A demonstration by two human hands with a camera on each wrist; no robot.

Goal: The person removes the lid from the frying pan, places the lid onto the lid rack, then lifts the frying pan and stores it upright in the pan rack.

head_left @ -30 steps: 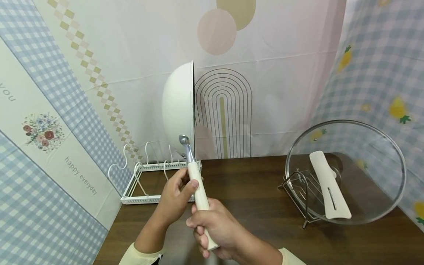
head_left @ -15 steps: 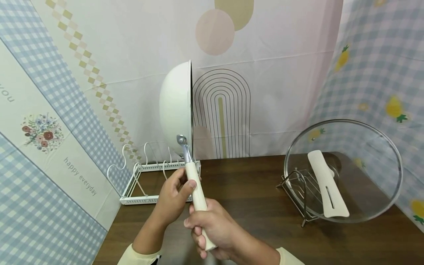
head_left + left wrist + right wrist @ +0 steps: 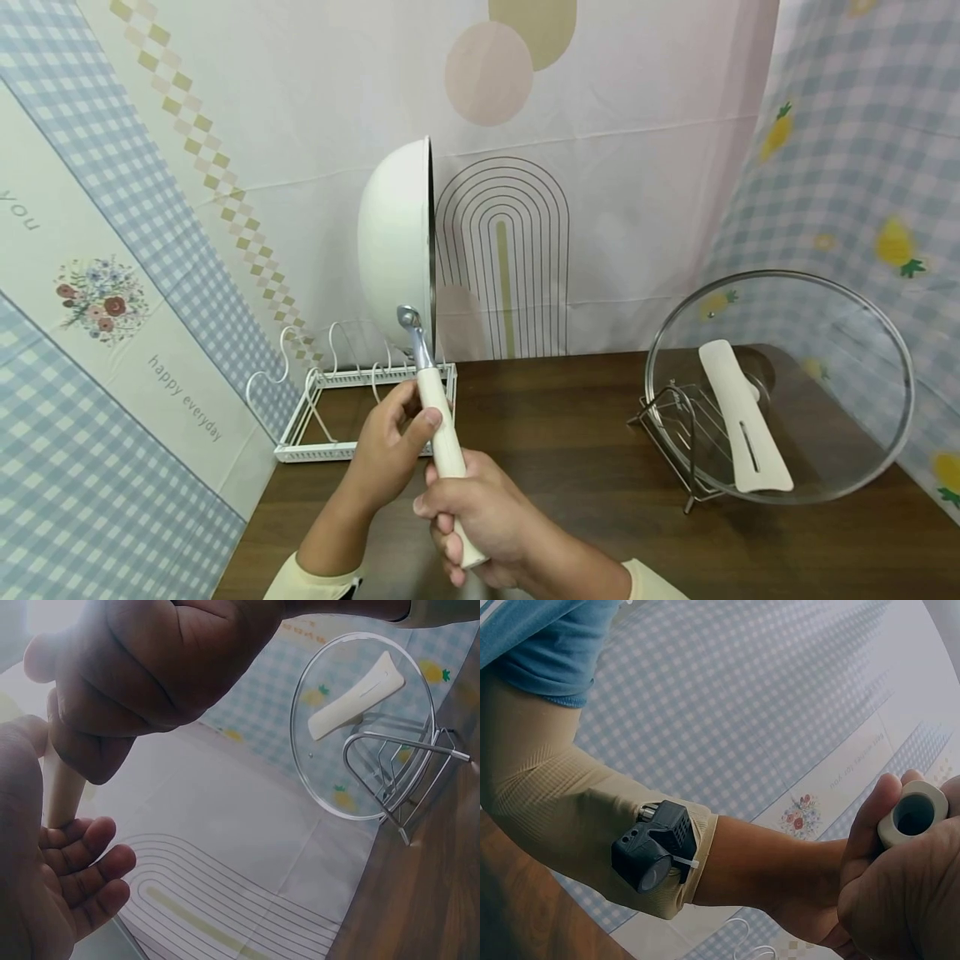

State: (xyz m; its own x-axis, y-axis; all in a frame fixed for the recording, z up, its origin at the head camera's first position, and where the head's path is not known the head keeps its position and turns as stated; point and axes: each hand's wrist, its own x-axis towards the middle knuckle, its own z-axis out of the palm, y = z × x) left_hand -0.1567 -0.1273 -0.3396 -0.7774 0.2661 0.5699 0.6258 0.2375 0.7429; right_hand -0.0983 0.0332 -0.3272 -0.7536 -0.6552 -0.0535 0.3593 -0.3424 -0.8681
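Observation:
A deep white wok point(image 3: 393, 242) is held on its side, its rim upright and facing right, over the right end of a white wire rack point(image 3: 318, 452). Whether the wok touches the rack cannot be told. My right hand point(image 3: 487, 512) grips the cream handle near its end, fingers wrapped round it. Higher up the handle, my left hand point(image 3: 397, 442) holds it between thumb and fingers. In the left wrist view the right fist point(image 3: 157, 667) is wrapped round the handle, with the left fingers point(image 3: 82, 862) curled beside it. The handle's hollow end point(image 3: 915, 814) shows in the right wrist view.
At the right, a glass lid point(image 3: 840, 392) with a long cream grip point(image 3: 746, 421) leans in a metal stand point(image 3: 690, 467). Both stand and rack are on the dark wooden table point(image 3: 555, 417). Patterned cloth point(image 3: 637, 167) hangs behind and at both sides.
The wok and its handle have shifted slightly left, both hands moving with them. Their hold on the handle looks the same. Rack, lid and stand stay in place.

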